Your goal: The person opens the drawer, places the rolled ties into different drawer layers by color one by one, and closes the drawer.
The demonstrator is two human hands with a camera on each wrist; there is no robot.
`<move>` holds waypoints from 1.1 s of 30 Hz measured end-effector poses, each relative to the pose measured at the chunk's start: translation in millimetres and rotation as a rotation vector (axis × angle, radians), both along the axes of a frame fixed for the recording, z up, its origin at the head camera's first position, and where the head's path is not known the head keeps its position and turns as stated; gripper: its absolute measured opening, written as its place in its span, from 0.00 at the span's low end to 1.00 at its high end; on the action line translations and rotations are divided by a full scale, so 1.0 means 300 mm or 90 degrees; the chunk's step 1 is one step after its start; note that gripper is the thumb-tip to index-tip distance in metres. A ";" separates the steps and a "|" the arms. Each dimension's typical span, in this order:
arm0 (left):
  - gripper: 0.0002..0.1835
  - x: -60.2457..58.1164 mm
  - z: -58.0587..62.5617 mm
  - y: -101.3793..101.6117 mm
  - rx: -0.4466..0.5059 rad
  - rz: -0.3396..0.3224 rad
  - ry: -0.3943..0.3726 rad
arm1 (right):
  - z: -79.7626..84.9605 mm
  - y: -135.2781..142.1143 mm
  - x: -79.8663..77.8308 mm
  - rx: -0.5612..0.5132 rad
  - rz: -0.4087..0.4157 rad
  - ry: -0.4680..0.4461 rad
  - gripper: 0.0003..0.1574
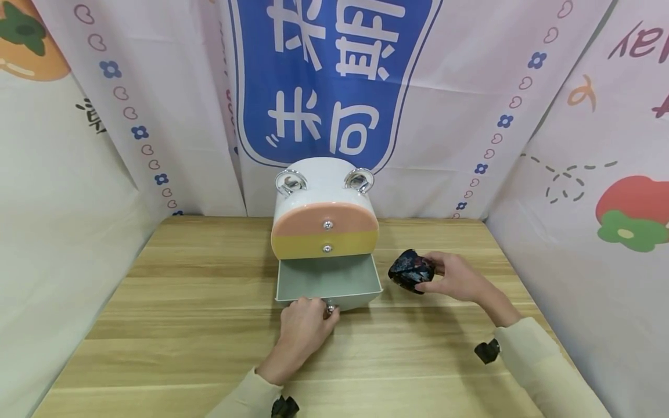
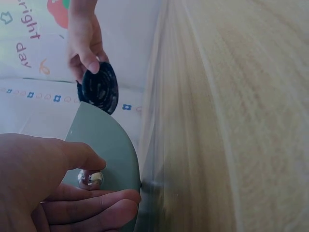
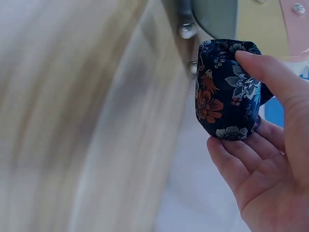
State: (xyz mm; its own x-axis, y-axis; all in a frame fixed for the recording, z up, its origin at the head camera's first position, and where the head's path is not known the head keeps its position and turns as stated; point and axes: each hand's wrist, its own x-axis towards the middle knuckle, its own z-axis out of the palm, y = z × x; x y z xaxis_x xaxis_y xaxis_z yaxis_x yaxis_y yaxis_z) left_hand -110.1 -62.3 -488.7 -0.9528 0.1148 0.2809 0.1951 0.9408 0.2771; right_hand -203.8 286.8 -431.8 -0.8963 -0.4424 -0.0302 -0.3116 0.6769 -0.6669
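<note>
A small rounded cabinet has its lowest drawer, pale green, pulled out, and its inside shows bare. My left hand is at the front of that drawer, pinching its silver knob between thumb and fingers. To the right of the drawer, my right hand holds a rolled-up dark necktie with orange and white flowers. The thumb lies on its near face and the fingers support it from beneath. Coiled layers show on the end of the roll in the left wrist view.
Above the open drawer, the yellow drawer and the orange drawer are closed. Two silver rings sit on the cabinet's white top. The wooden table is bordered by printed cloth walls at the back and sides.
</note>
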 end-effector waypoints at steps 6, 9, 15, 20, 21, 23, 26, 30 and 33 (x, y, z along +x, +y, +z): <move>0.32 0.000 0.002 -0.002 -0.002 0.004 -0.009 | 0.059 -0.022 -0.009 -0.009 0.027 0.007 0.43; 0.32 0.000 0.003 -0.003 -0.002 0.003 -0.008 | 0.086 -0.031 -0.012 -0.005 0.039 0.014 0.43; 0.32 0.001 0.004 -0.005 0.003 0.000 -0.003 | 0.144 -0.061 -0.016 0.000 0.057 0.020 0.39; 0.33 0.002 0.004 -0.005 0.004 -0.002 0.000 | 0.181 -0.091 -0.021 0.027 0.076 0.021 0.38; 0.33 0.002 0.004 -0.005 0.004 -0.002 0.000 | 0.187 -0.097 -0.022 0.033 0.081 0.023 0.39; 0.33 0.002 0.004 -0.004 0.006 -0.003 0.001 | 0.196 -0.107 -0.026 0.037 0.091 0.024 0.38; 0.33 0.003 0.003 -0.003 0.008 -0.005 0.000 | 0.209 -0.124 -0.030 0.031 0.107 0.020 0.38; 0.33 0.005 0.004 -0.002 0.010 -0.004 -0.005 | 0.220 -0.150 -0.035 0.029 0.133 0.020 0.38; 0.34 0.005 0.006 -0.001 0.011 -0.003 -0.008 | 0.228 -0.171 -0.037 0.034 0.150 0.021 0.38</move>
